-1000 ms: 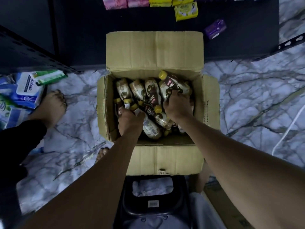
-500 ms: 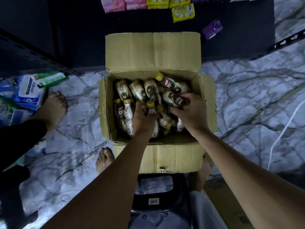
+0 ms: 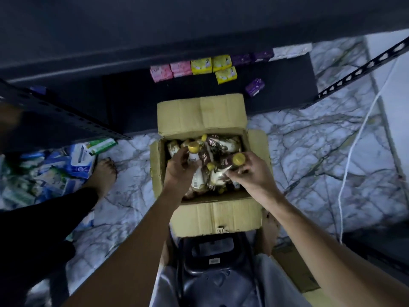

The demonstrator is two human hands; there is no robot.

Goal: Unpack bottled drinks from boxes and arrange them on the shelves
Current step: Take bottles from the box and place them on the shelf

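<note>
An open cardboard box [image 3: 200, 116] stands on the marble floor, holding several brown-and-cream drink bottles with yellow caps [image 3: 221, 144]. My left hand [image 3: 179, 171] grips one bottle [image 3: 193, 152] upright, lifted above the pile. My right hand [image 3: 252, 173] grips another bottle [image 3: 230, 166] by its body, cap pointing up and right. Both hands hover over the box. The dark metal shelf [image 3: 276, 85] lies just beyond the box, low to the floor.
Small pink, yellow and purple packs [image 3: 203, 66] sit on the low shelf. A pile of blue and green packets [image 3: 44, 171] lies at left by a bare foot [image 3: 103, 173]. A black stool [image 3: 212, 258] stands below me. A white cord [image 3: 358, 134] hangs at right.
Both hands have lifted out of the pile, each with a bottle. The camera tilted up, showing more of the shelf.
</note>
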